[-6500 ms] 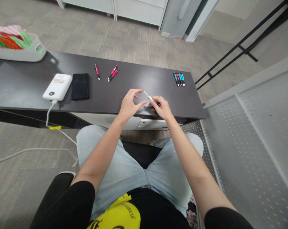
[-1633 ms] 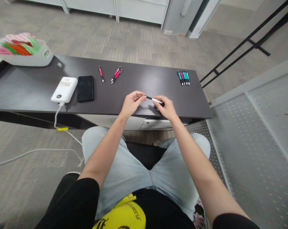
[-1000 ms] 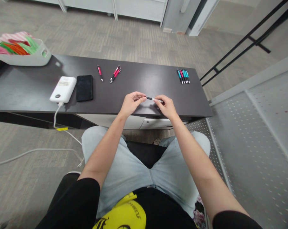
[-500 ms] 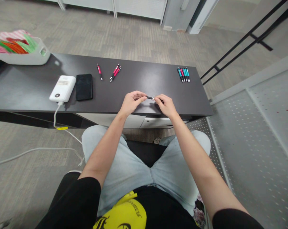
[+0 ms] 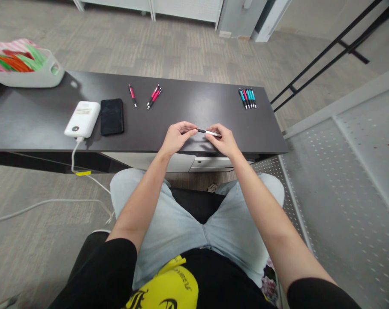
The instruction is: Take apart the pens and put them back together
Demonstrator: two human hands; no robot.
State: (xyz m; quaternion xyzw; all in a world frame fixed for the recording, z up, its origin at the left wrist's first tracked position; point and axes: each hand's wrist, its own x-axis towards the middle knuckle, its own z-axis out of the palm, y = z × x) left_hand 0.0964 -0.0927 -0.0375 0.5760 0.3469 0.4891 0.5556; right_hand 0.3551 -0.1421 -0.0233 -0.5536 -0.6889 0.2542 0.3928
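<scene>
Fingertips (image 5: 191, 130) of left hand (image 5: 176, 140) and right hand (image 5: 224, 140) pinch pen (image 5: 206, 132) ends.

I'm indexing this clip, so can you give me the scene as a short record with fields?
setting: person seated at a dark table, head camera view
left hand: pinches the black end of a pen
right hand: pinches its white end
pen: roughly level, over the table's near edge
far side: single red pen, pair of red pens, row of teal and red pens
left side: white power bank on a cable, black phone, basket
</scene>
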